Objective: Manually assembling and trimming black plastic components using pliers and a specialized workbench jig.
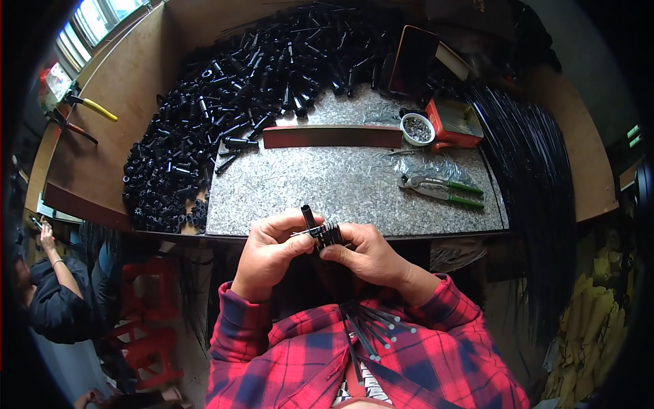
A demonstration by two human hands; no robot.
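Just past the table's front edge, my left hand pinches a short black tubular piece that stands nearly upright, with a thin pale wire at the fingertips. Close beside it, my right hand is closed on a fanned bundle of thin black rods, whose near ends meet the tube. The far ends of the rods, with small pale round tips, spread over my checked shirt. How rods and tube join is hidden by my fingers.
Black tubular parts heap across the back and left. On the speckled board lie a dark red bar, a white cup of small metal bits, a red box and green-handled pliers. Long black rods hang at right. Another person sits left.
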